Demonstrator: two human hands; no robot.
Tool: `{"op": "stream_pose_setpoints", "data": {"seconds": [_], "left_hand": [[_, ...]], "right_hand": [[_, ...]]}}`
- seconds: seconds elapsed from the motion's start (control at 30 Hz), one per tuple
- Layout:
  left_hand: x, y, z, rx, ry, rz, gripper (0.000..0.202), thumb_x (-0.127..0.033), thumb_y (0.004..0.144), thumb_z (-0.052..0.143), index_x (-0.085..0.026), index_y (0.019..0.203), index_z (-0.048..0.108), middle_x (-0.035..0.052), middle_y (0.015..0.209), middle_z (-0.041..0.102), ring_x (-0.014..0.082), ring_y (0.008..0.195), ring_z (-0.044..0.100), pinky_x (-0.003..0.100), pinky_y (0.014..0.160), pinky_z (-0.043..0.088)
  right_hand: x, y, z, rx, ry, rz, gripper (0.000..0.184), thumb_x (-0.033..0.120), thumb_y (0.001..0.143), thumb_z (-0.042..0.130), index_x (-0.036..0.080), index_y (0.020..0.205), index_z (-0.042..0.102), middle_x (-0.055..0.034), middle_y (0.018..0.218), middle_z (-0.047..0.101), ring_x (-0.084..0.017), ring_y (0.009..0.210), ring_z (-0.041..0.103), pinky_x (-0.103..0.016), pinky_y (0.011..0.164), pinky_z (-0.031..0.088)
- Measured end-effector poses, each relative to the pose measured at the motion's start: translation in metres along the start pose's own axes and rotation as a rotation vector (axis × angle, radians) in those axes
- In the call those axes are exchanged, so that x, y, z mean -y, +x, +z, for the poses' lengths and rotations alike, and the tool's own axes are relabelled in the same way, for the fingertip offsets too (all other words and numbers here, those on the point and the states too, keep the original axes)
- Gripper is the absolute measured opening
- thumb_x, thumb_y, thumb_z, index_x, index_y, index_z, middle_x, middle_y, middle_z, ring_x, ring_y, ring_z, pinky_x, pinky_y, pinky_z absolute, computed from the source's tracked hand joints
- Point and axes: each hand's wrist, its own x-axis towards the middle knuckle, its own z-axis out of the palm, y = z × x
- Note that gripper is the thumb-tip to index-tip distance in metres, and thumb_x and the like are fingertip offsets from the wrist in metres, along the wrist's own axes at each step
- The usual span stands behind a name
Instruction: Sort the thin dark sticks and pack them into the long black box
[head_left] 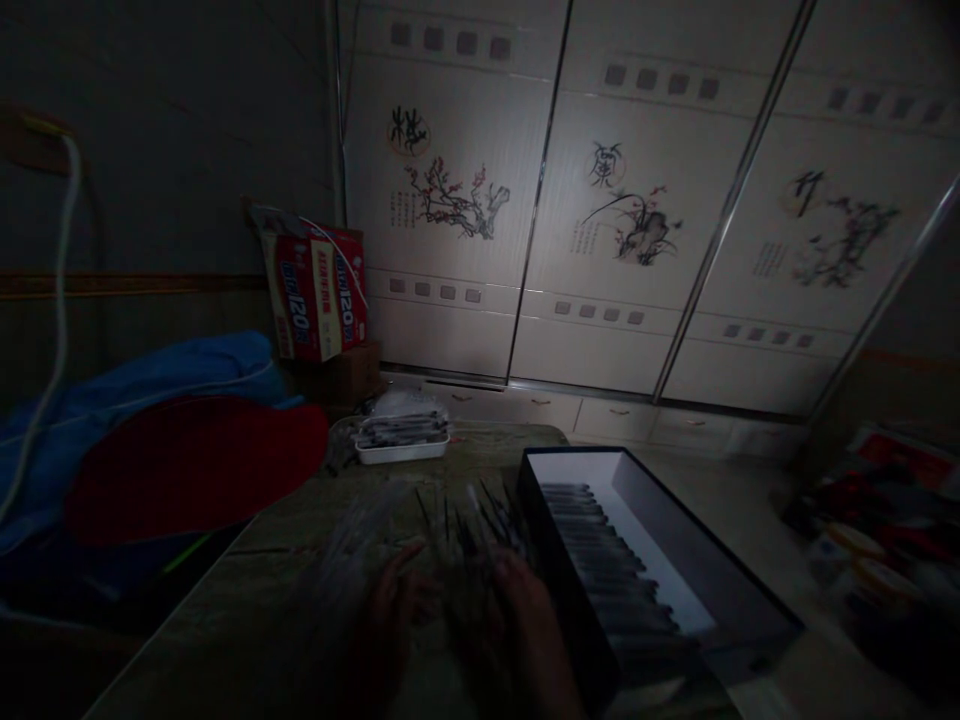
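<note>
The picture is dim and blurred. My right hand is closed at a loose bunch of slim dark pen-like sticks, whose tips point away from me. To its left, my left hand hovers low over the table with its fingers apart, and I see nothing held in it. Beside the left hand lie clear plastic sleeves. Just right of my right hand, an open dark box with a white inside holds a row of similar dark sticks packed side by side.
Toward the back of the table is a white tray with wrapped sticks. Blue cloth and a red cloth lie at left. A red carton stands behind, before a sliding-door wardrobe. Clutter lies at right.
</note>
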Motion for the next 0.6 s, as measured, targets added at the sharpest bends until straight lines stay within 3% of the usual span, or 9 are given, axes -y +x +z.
{"op": "stream_pose_setpoints", "data": {"seconds": [0.13, 0.23, 0.3, 0.43, 0.6], "left_hand": [[-0.005, -0.004, 0.001, 0.020, -0.003, 0.003, 0.043, -0.053, 0.074, 0.053, -0.021, 0.102, 0.057, -0.0012, 0.057, 0.067, 0.0215, 0.051, 0.059, 0.033, 0.054, 0.048], [-0.003, 0.000, 0.004, 0.010, -0.006, -0.030, 0.040, -0.052, 0.073, 0.053, -0.021, 0.097, 0.057, -0.0029, 0.055, 0.065, 0.0198, 0.048, 0.058, 0.031, 0.050, 0.046], [0.001, 0.003, 0.004, 0.033, -0.011, -0.040, 0.038, -0.050, 0.074, 0.054, -0.020, 0.097, 0.056, -0.0033, 0.056, 0.066, 0.0186, 0.048, 0.058, 0.029, 0.050, 0.046], [0.009, 0.008, 0.003, 0.069, -0.007, -0.018, 0.035, -0.048, 0.074, 0.056, -0.020, 0.096, 0.058, -0.0027, 0.057, 0.066, 0.0186, 0.049, 0.059, 0.029, 0.050, 0.046], [0.014, 0.012, 0.001, 0.099, 0.001, 0.003, 0.033, -0.051, 0.073, 0.058, -0.022, 0.089, 0.062, -0.0004, 0.054, 0.067, 0.0200, 0.049, 0.059, 0.031, 0.050, 0.047]], "right_hand": [[0.067, -0.010, -0.036, 0.015, -0.338, -0.250, 0.037, 0.052, 0.085, 0.049, 0.021, 0.101, 0.060, -0.0004, 0.083, 0.061, -0.014, 0.077, 0.057, -0.023, 0.069, 0.046], [0.099, -0.004, -0.082, -0.029, -0.623, -0.442, 0.028, 0.045, 0.085, 0.050, 0.022, 0.098, 0.061, -0.0034, 0.094, 0.062, -0.018, 0.095, 0.056, -0.027, 0.083, 0.044], [0.111, 0.006, -0.117, -0.034, -0.802, -0.512, 0.024, 0.042, 0.084, 0.052, 0.021, 0.090, 0.062, -0.0046, 0.094, 0.061, -0.019, 0.095, 0.056, -0.029, 0.086, 0.042], [0.118, 0.025, -0.176, 0.138, -1.156, -0.378, 0.024, 0.034, 0.082, 0.048, 0.019, 0.088, 0.066, -0.0062, 0.089, 0.063, -0.018, 0.083, 0.060, -0.029, 0.078, 0.046], [0.113, 0.033, -0.204, 0.133, -1.286, -0.271, 0.014, 0.017, 0.066, 0.055, 0.019, 0.063, 0.068, -0.0039, 0.067, 0.066, -0.015, 0.061, 0.059, -0.025, 0.060, 0.044]]}}
